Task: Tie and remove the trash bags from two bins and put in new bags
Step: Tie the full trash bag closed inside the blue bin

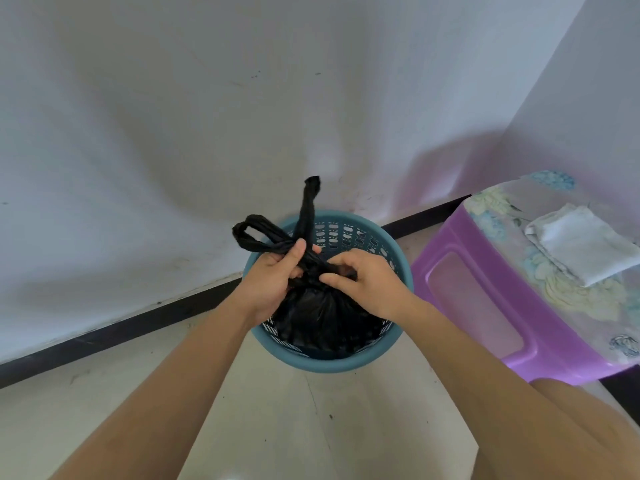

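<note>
The black trash bag [322, 317] sat inside the blue bin [332, 362], by the wall, just beside a purple stool [467, 289] with a white cloth [585, 244] on top; its top was bunched up tight; the left hand [273, 282] gripped the neck and one looped handle [252, 233], and the right hand [367, 282] pinched the knot with curled fingers; the other handle [310, 206] stuck up; I think the tying was nearly done but not pulled snug; the bag had not been lifted out yet; no new bag and no second bin could be seen, so most of the job looked left to do.
</note>
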Available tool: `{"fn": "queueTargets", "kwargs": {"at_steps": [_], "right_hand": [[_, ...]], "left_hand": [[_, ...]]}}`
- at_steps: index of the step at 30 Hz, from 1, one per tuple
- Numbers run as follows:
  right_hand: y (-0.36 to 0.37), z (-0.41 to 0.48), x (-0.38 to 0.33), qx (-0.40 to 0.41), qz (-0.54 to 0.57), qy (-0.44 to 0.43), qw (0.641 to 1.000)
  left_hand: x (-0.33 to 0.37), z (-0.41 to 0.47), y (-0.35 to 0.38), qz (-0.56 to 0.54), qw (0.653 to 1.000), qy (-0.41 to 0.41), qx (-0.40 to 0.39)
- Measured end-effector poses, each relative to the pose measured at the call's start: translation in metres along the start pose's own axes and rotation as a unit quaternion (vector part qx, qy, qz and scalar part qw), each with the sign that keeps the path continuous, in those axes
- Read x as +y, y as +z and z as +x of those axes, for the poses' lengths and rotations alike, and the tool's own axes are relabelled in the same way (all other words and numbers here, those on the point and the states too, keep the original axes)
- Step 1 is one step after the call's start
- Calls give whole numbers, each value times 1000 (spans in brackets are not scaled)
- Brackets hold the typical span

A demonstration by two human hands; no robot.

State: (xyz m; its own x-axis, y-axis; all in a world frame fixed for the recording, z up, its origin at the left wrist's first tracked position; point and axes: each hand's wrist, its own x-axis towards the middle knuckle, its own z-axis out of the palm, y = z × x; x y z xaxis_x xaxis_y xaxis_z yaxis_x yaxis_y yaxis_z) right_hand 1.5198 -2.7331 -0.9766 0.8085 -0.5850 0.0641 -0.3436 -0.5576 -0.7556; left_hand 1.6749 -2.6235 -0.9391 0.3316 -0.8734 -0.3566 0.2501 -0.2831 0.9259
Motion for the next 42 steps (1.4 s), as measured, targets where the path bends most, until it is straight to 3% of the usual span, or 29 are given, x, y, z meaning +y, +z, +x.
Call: {"fn": "queueTargets", "kwargs": {"at_steps": [2,5,10,15,22,26,28,31,35,38,42], "right_hand": [[1,-3,1,17,79,51,995],[5,-4,1,27,87,50,995],[3,-2,0,-14,55,26,998],[-6,-2,-7,-58,123,88,987],[-28,8,-10,-57,314,266,910],[-29,12,-24,-44,475,251,842],[-24,12,-33,12,532,231,815],[-24,11,-42,100,612,223,752],[-42,13,-34,190,643,225,707],[-42,11,-31,190,654,242,691],[-36,8,-30,170,648,265,693]], "left_hand": [[-3,3,-5,-69,997,-16,18],[0,3,-8,-98,995,-30,-3],[9,-2,-12,30,993,-15,-114],[9,-1,-15,68,991,-67,-91],[3,-6,-13,110,983,-53,-137],[0,-1,-15,154,968,-62,-187],[-1,0,-12,138,968,-66,-198],[-9,5,-7,62,982,-61,-165],[-22,11,-8,-123,989,-52,-62],[-25,13,-11,-175,983,-47,-37],[-24,13,-10,-159,985,-72,-17]]}}
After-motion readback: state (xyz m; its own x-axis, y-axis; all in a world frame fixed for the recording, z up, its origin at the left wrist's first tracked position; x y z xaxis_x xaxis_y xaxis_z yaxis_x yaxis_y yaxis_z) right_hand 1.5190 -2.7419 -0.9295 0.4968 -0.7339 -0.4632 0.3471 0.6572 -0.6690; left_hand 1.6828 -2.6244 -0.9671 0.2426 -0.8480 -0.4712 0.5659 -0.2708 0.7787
